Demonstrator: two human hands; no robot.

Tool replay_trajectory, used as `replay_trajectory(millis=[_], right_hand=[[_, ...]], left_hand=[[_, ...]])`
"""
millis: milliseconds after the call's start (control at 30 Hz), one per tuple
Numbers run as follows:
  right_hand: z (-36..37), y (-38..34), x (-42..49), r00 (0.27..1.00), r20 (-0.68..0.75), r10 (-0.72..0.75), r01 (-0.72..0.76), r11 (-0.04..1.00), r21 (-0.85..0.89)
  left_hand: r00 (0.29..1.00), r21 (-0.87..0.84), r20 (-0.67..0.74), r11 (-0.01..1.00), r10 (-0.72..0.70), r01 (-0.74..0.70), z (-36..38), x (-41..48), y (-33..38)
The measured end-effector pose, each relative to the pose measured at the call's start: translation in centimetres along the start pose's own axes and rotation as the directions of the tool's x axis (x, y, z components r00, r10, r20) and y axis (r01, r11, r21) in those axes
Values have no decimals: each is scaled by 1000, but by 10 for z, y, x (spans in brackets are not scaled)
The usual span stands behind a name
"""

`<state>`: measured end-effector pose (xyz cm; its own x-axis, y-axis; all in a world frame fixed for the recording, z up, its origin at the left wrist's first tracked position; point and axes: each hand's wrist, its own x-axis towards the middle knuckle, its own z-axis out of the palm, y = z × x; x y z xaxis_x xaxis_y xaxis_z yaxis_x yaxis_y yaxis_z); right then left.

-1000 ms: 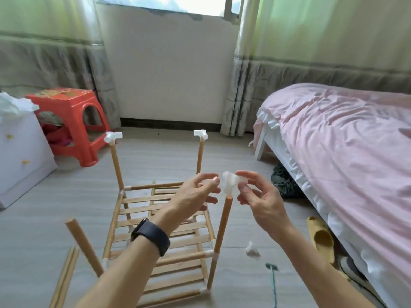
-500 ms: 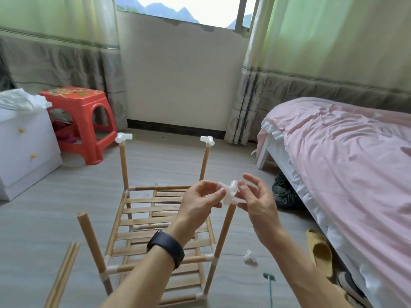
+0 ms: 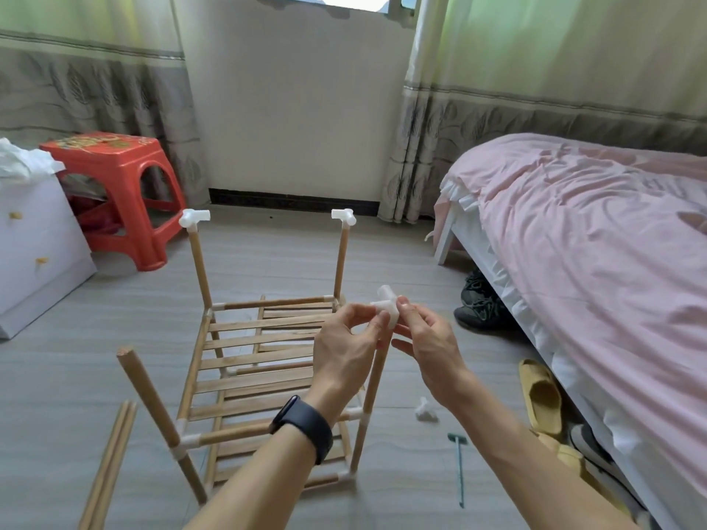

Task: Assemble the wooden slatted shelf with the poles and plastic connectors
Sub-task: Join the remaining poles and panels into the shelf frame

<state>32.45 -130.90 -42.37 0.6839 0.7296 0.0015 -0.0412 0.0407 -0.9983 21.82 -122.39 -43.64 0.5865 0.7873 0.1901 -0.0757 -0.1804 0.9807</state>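
A bare-topped round wooden pole [image 3: 147,392] leans at the near left corner of the wooden slatted shelf [image 3: 260,361]. The left hand [image 3: 344,350] and right hand [image 3: 428,350] both pinch a white plastic branched connector [image 3: 386,306] at the top of the near right pole [image 3: 373,384]; fingers hide the joint. Beyond stands a red plastic stool [image 3: 118,185].

Bare forearms, no sleeves — a black smartwatch [image 3: 302,428] with a dark band on the left wrist
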Motion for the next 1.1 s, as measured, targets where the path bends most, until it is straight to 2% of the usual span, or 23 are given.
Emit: replay_trajectory(millis=[133,667,867,967,1100], right_hand=[[0,3,2,997,70,38,-39,999,4],[8,8,2,999,-31,8,-11,996,-93],[12,10,1,997,-43,64,-64,998,2],[9,11,2,998,-28,54,-54,998,-17],[8,14,1,999,33,40,-38,998,-59]], left_hand=[[1000,57,-14,998,-6,7,-2,0,3],[999,65,34,997,36,-38,-15,2,0],[997,92,57,994,60,-65,-15,9,-4],[996,51,60,996,65,-68,-15,9,-6],[995,153,31,983,96,-100,-15,8,-8]])
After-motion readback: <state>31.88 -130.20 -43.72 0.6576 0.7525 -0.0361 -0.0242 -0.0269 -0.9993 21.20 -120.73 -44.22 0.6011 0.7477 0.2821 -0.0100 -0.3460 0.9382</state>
